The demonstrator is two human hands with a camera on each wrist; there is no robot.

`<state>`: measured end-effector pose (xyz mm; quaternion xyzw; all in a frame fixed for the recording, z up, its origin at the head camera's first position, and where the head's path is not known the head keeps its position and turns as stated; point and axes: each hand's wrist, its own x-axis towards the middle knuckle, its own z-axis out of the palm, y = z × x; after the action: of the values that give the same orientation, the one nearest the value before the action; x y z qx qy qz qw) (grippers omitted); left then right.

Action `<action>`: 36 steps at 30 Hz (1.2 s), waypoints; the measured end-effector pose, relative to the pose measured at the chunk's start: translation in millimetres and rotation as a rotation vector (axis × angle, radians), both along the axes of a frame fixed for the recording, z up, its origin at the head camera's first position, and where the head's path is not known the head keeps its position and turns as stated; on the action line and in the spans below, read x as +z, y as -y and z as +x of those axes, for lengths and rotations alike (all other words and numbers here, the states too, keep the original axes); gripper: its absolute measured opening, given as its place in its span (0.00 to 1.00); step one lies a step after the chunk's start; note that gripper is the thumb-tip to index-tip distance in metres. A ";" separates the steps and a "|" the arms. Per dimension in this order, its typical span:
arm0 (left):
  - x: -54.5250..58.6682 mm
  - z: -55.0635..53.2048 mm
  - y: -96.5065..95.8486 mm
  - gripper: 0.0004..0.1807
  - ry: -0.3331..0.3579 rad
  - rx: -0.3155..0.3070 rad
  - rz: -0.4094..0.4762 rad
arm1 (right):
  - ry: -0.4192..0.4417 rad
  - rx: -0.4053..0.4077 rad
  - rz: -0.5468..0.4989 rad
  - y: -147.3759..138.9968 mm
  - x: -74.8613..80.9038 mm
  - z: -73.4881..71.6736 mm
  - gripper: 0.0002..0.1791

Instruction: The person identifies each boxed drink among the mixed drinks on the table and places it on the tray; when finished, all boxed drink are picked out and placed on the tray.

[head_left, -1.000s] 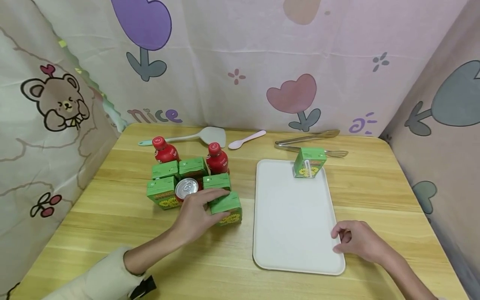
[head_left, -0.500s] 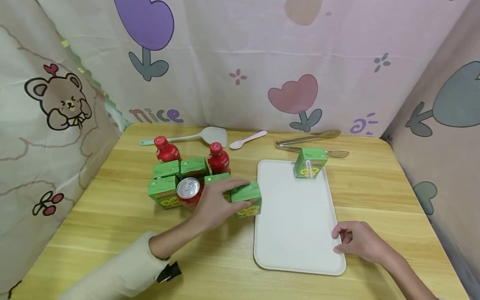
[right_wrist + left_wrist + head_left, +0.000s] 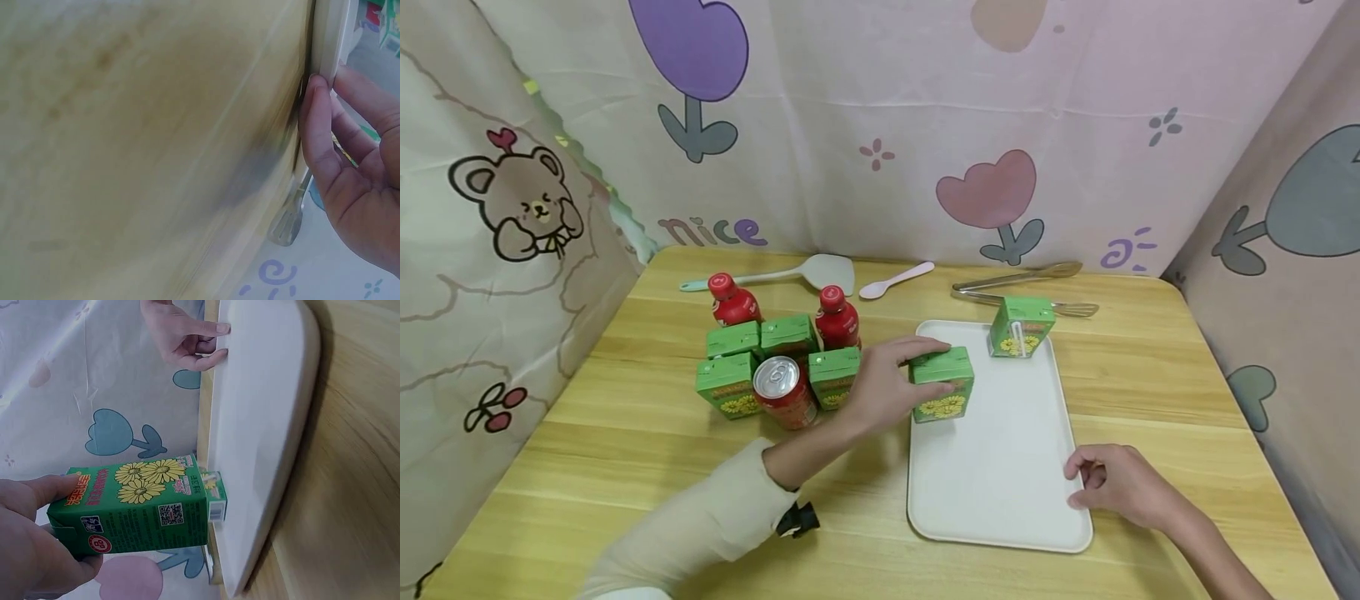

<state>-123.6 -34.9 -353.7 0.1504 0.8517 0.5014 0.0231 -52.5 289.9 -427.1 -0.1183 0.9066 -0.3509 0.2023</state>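
My left hand [image 3: 883, 387] grips a green juice box [image 3: 943, 398] with yellow flowers, held over the left part of a white tray [image 3: 992, 475]. In the left wrist view the thumb and fingers pinch the top end of that juice box [image 3: 137, 506]. On the right, my right hand [image 3: 1123, 487] pinches the rim of the tray; the right wrist view shows thumb and fingertips on the tray edge [image 3: 328, 47]. Another green juice box [image 3: 1021, 329] stands upright at the tray's far right corner. Left of the tray, several green juice boxes [image 3: 726, 383] stand around a red can [image 3: 786, 392].
Two red bottles [image 3: 734, 302] stand behind the grouped boxes. Along the back of the wooden table [image 3: 1157, 400] lie a white spatula [image 3: 827, 272], a pink spoon [image 3: 895, 280] and metal tongs [image 3: 1015, 279]. A patterned cloth [image 3: 880, 125] hangs behind.
My left hand has carried one juice box rightward, away from the group and over the tray. The red can now shows fully. My right hand stays at the tray's rim.
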 end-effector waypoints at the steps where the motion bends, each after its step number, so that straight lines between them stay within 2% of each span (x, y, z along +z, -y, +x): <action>1: -0.4 -1.3 -3.4 0.24 0.004 -0.007 0.005 | 0.001 0.001 -0.001 0.0 -0.1 0.0 0.15; 9: -1.8 -11.5 -28.0 0.24 0.088 -0.030 0.049 | -0.003 0.012 -0.001 -1.7 -0.4 -1.7 0.16; 20: -13.1 -26.6 -63.8 0.24 0.073 -0.081 0.106 | 0.001 0.020 -0.018 -3.1 -0.5 -3.2 0.15; 28: -20.9 -34.8 -86.1 0.24 0.023 -0.130 0.099 | -0.006 0.021 -0.014 -1.6 -1.0 -3.7 0.15; 36: -30.0 -41.3 -104.2 0.23 -0.102 -0.177 0.017 | 0.009 0.012 -0.033 -2.5 -2.2 -2.8 0.15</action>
<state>-164.9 69.2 -383.7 0.2504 0.8309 0.4964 0.0225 -55.3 292.4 -429.3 -0.1255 0.8991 -0.3651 0.2065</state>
